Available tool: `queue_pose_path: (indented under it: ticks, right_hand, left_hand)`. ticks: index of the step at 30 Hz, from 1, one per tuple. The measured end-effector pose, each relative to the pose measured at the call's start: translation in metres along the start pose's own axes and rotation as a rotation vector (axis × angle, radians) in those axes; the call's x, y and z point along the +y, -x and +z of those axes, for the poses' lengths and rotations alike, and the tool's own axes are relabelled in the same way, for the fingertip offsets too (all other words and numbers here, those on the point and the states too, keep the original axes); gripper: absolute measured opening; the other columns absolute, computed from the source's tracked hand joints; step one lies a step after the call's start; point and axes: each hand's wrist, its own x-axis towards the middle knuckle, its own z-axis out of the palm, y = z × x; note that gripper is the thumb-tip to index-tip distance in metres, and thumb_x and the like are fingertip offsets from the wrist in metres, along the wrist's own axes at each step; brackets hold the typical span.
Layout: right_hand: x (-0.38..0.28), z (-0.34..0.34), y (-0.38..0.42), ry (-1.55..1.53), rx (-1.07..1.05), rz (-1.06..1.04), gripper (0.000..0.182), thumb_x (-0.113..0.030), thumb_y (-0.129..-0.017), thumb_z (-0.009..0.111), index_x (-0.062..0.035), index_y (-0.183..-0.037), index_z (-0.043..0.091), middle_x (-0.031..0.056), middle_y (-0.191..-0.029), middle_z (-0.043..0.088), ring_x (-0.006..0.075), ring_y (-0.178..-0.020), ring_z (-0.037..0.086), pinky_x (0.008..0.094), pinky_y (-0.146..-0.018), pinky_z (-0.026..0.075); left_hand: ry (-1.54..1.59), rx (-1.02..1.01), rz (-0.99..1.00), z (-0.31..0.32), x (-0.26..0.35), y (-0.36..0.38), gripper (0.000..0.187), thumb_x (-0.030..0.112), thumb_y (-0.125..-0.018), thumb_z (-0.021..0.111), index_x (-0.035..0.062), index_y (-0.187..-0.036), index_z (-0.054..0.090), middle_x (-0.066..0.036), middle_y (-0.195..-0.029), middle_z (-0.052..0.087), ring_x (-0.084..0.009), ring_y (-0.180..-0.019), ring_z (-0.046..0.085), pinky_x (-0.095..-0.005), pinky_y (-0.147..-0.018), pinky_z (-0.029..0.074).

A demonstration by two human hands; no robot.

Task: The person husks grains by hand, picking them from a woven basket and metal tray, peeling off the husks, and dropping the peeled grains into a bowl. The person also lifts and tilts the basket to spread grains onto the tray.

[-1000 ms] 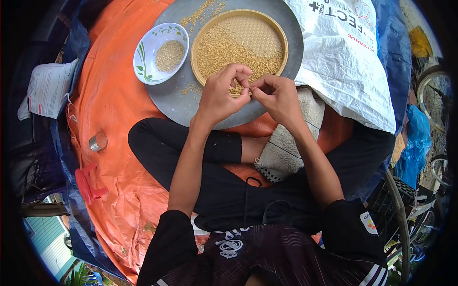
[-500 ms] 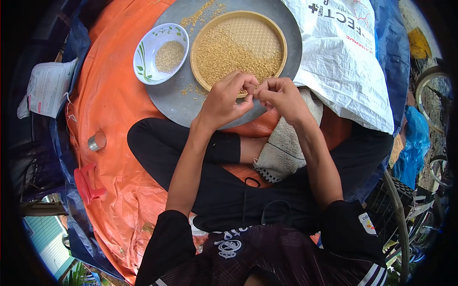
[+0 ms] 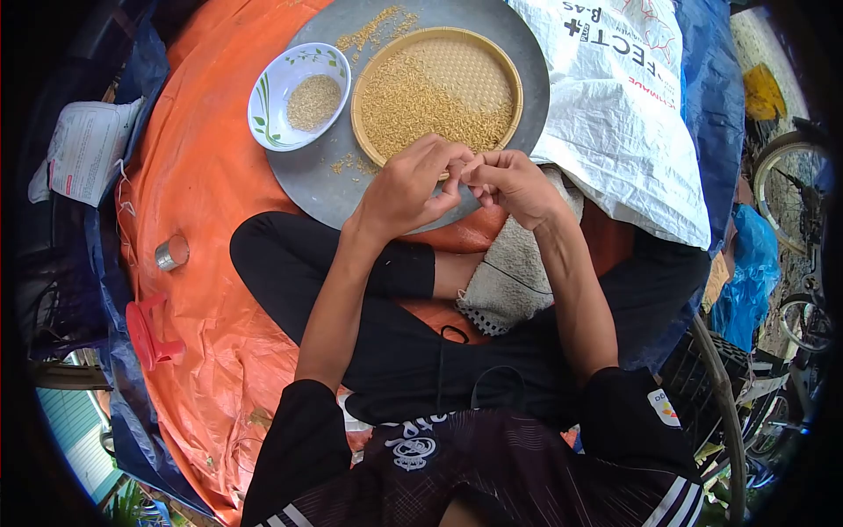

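Note:
My left hand and my right hand meet fingertip to fingertip over the near rim of a round woven basket. Both are closed in a pinch; whatever is between the fingertips is too small to make out. Golden unhusked rice grains cover the near and left part of the basket. Left of it, a white bowl with green leaf patterns holds paler grains. Basket and bowl both stand on a round grey metal tray.
Loose grains lie on the tray. A white printed sack is at the right, a grey cloth by my leg. On the orange tarp are a small tin can and a red plastic object. A bicycle wheel stands far right.
The view has shifted slightly. My right hand has turned a little and drawn closer to my left, its fingers still pinched against the left fingertips.

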Motion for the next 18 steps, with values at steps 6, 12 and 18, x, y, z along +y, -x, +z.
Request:
queue_pose_path:
  ticks: [6, 12, 18]
  right_hand:
    - [0.001, 0.003, -0.001, 0.071, 0.064, -0.086, 0.007, -0.008, -0.086, 0.07, -0.0022, -0.088, 0.073, 0.0025, -0.074, 0.067, 0.0076, -0.06, 0.059, 0.0217, -0.059, 0.047]
    - [0.002, 0.007, 0.0, 0.105, 0.08, -0.13, 0.008, -0.008, -0.089, 0.067, -0.0032, -0.087, 0.073, 0.0019, -0.074, 0.067, 0.0075, -0.062, 0.058, 0.0214, -0.061, 0.046]
    - [0.004, 0.012, -0.001, 0.142, 0.119, -0.218, 0.009, -0.009, -0.086, 0.07, -0.0042, -0.078, 0.069, -0.0002, -0.07, 0.065, 0.0062, -0.061, 0.055, 0.022, -0.058, 0.043]
  left_hand:
    - [0.032, 0.022, -0.102, -0.013, 0.001, -0.002, 0.035, -0.005, -0.075, 0.073, 0.0041, -0.108, 0.067, -0.007, -0.092, 0.068, -0.0193, -0.083, 0.07, -0.0325, -0.074, 0.057]
    - [0.073, 0.028, -0.129, -0.009, 0.003, -0.003, 0.031, -0.003, -0.077, 0.073, 0.0049, -0.106, 0.065, -0.01, -0.093, 0.067, -0.0249, -0.088, 0.07, -0.0381, -0.077, 0.057]
    - [0.044, 0.045, -0.116, -0.005, 0.004, -0.002, 0.029, -0.002, -0.077, 0.073, 0.0063, -0.104, 0.065, -0.009, -0.091, 0.069, -0.0258, -0.087, 0.07, -0.0384, -0.076, 0.056]
